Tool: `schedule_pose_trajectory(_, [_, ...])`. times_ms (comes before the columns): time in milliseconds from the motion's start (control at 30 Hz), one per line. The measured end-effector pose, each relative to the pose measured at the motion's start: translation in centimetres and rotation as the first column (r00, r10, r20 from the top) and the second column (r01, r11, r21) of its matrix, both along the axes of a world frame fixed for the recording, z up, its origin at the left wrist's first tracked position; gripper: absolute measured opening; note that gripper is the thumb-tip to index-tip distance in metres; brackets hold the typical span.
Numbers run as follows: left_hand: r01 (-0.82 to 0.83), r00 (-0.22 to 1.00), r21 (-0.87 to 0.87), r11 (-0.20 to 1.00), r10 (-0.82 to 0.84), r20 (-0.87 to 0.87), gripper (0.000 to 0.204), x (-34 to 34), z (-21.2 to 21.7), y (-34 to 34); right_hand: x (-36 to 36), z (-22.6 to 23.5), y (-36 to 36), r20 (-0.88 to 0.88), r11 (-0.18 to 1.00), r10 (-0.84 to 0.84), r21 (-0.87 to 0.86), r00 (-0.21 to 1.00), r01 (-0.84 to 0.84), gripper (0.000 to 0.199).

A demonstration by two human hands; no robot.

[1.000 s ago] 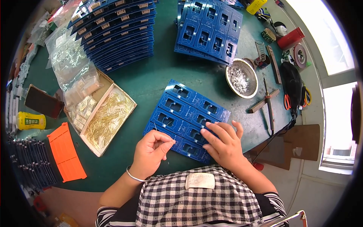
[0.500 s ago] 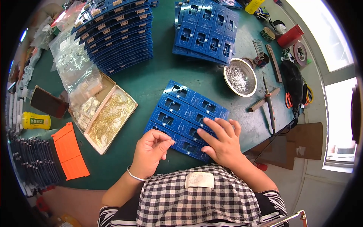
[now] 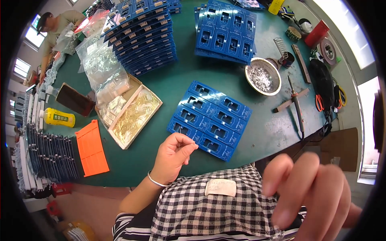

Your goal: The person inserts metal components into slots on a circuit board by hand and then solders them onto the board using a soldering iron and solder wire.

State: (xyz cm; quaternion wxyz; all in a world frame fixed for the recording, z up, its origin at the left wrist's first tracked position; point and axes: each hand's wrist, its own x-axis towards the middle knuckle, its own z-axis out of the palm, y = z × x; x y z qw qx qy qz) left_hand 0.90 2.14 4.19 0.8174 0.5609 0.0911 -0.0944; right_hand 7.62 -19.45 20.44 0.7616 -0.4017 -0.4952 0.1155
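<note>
your left hand [image 3: 173, 158] is pinched closed, thumb against forefinger, around what looks like a thin pin [image 3: 179, 129]; anything right between the fingertips is too small to make out. the blue board [image 3: 209, 120] lies flat on the green table [image 3: 136, 168] before you, its near left edge by that hand, though i cannot tell whether they touch. your right hand [image 3: 309, 193] is raised well apart from the board, fingers loosely bent; it blurs, so i cannot tell if it holds anything. for such fine work, pinch lightly so the pin doesn't bend, let your wrist rest, and steady the board with spare fingers, since it could slide. by count: one board in front of you with eight cut-out windows, two large board stacks [image 3: 144, 48] beyond it, one row of boards on edge [image 3: 52, 154], one bowl [image 3: 277, 82] of bright scraps, one soldering iron [image 3: 298, 114], two wooden bars [image 3: 301, 62], one orange panel [image 3: 92, 148], and one box [image 3: 124, 145] of gold pins [image 3: 136, 116], too many to number.
</note>
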Motion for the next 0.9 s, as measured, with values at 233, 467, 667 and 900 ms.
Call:
schedule_pose_trajectory(233, [-0.054,0.997,0.001,0.999,0.054,0.059,0.008,-3.4,0.9,0.0,-2.7,-0.2,-1.2,0.092,0.992,0.117,0.044,0.989,-0.121,0.003])
schedule_pose_trajectory(467, [-0.094,0.988,-0.007,0.996,0.094,0.126,0.007,-7.8,0.9,-0.9,-7.3,-0.1,-0.6,0.095,0.984,0.109,0.129,0.989,-0.121,0.005])
schedule_pose_trajectory(667, [-0.182,0.972,0.028,0.983,0.176,0.153,0.007,-11.5,1.6,-1.1,-11.1,-1.0,-8.2,0.138,0.964,0.141,0.208,0.980,-0.168,0.006])
schedule_pose_trajectory(900, [-0.163,0.964,-0.003,0.987,0.160,0.211,0.006,-11.7,2.2,-3.5,-12.2,-0.8,-6.9,0.103,0.950,0.119,0.275,0.987,-0.144,0.008])
